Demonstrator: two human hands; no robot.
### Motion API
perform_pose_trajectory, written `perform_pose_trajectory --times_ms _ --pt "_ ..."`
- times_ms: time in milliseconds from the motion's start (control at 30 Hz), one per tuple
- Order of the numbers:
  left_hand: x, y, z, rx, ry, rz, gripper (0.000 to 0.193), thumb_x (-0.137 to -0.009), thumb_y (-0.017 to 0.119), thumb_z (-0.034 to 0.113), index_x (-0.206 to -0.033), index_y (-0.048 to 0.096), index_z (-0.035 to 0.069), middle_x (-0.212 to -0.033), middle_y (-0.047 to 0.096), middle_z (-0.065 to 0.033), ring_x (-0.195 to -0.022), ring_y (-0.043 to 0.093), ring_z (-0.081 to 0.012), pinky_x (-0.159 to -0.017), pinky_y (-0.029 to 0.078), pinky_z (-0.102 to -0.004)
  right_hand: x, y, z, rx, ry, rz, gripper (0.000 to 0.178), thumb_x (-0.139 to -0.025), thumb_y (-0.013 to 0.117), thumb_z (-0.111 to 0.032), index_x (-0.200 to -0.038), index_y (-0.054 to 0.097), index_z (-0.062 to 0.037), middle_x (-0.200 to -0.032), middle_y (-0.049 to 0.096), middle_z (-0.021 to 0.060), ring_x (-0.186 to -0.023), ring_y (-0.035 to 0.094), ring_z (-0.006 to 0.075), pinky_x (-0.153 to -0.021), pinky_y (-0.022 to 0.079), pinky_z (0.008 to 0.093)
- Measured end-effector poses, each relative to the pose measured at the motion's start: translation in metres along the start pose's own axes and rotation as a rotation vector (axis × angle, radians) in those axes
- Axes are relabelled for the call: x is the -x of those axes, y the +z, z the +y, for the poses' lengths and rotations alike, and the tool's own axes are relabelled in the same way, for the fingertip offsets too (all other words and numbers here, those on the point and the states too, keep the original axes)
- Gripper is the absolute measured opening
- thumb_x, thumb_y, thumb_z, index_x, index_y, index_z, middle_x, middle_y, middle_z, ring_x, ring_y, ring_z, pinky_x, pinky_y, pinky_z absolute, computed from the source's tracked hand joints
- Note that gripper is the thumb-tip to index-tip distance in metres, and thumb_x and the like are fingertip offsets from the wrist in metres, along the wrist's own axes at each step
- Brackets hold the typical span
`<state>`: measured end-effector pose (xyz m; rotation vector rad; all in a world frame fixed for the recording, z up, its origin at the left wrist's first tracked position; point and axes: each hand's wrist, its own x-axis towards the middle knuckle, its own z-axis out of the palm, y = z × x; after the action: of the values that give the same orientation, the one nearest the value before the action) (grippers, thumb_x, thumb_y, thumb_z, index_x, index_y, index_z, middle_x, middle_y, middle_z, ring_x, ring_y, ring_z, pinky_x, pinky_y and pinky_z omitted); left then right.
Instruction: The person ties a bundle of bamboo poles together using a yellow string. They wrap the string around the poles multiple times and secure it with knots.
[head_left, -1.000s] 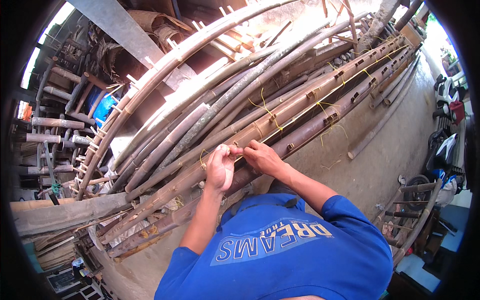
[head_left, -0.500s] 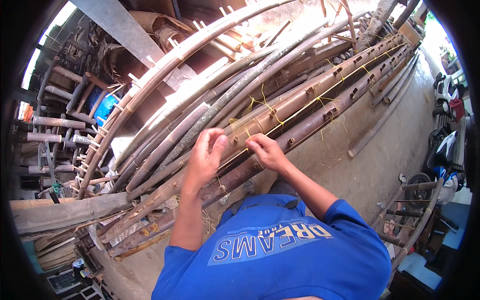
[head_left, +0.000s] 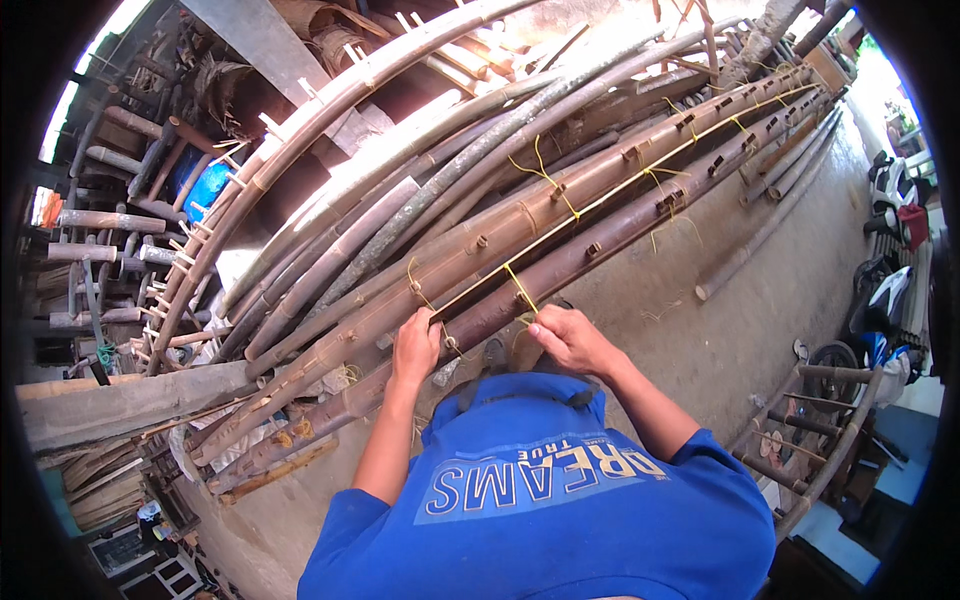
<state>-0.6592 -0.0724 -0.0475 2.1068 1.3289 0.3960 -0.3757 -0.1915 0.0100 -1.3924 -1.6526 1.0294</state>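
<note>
Two long bamboo poles lie side by side in front of me, a lighter brown one [head_left: 520, 215] and a darker one [head_left: 570, 271]. Both have rows of small pegs or slots. Between them runs a thin pale strip [head_left: 615, 194]. My right hand [head_left: 572, 340] is closed on a yellow string [head_left: 519, 286], which stretches across the darker pole. My left hand [head_left: 415, 347] is pinched at the gap between the poles, beside the strip and a thin string [head_left: 420, 287] that hangs from a peg. What its fingertips grip is hidden.
Behind the poles lies a stack of more bamboo poles [head_left: 400, 238], with a curved pegged pole [head_left: 255, 190] beyond. On the right, a bamboo ladder-like frame [head_left: 815, 480] rests near a wheel. Grey concrete floor [head_left: 740, 300] stretches to the right. Bamboo furniture pieces crowd the far left.
My left hand has dropped from a raised, loosely open pose to a pinch between the poles. My right hand has moved to the darker pole's near side, drawing the yellow string across it.
</note>
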Motion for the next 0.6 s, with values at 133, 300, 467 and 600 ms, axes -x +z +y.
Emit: perform_pose_trajectory --times_ms 133,300,467,600 --pt "0.0 0.01 -0.007 -0.094 -0.024 -0.009 0.014 -0.095 0.06 0.011 -0.105 0.056 0.001 -0.104 0.068 -0.0256 -0.097 0.065 -0.0491 -0.081 0.052 -0.0571 0.005 0.006 0.026 0.098 0.037 -0.039 0.034 -0.102 0.057 -0.022 -0.078 0.055 0.0028 -0.078 0.057 0.0229 -0.079 0.059 0.0402 -0.075 0.048 0.0496" --pt "-0.001 0.01 -0.013 -0.145 0.027 -0.015 0.018 -0.095 0.062 0.013 -0.106 0.054 0.001 -0.104 0.066 -0.0261 -0.096 0.064 -0.0493 -0.082 0.052 -0.0571 0.002 0.008 -0.007 0.045 0.047 0.025 0.033 -0.102 0.057 -0.021 -0.079 0.056 0.0029 -0.076 0.057 0.0229 -0.078 0.059 0.0409 -0.075 0.049 0.049" --pt "0.0 0.017 -0.018 -0.158 0.09 0.007 0.018 -0.096 0.062 0.013 -0.104 0.052 0.0 -0.101 0.063 -0.0256 -0.097 0.062 -0.0475 -0.084 0.051 -0.0554 0.003 0.023 0.024 0.121 -0.005 -0.002 0.033 -0.101 0.055 -0.021 -0.078 0.055 0.0025 -0.078 0.056 0.023 -0.08 0.058 0.0418 -0.076 0.048 0.0504" --pt "0.003 0.019 -0.022 -0.177 0.152 0.022 0.018 -0.096 0.062 0.012 -0.103 0.051 0.0 -0.1 0.062 -0.0252 -0.097 0.062 -0.0466 -0.083 0.051 -0.0547 0.01 0.053 0.054 0.115 -0.021 0.105 0.033 -0.101 0.055 -0.021 -0.077 0.054 0.0019 -0.077 0.056 0.0228 -0.082 0.058 0.0422 -0.077 0.048 0.0507"
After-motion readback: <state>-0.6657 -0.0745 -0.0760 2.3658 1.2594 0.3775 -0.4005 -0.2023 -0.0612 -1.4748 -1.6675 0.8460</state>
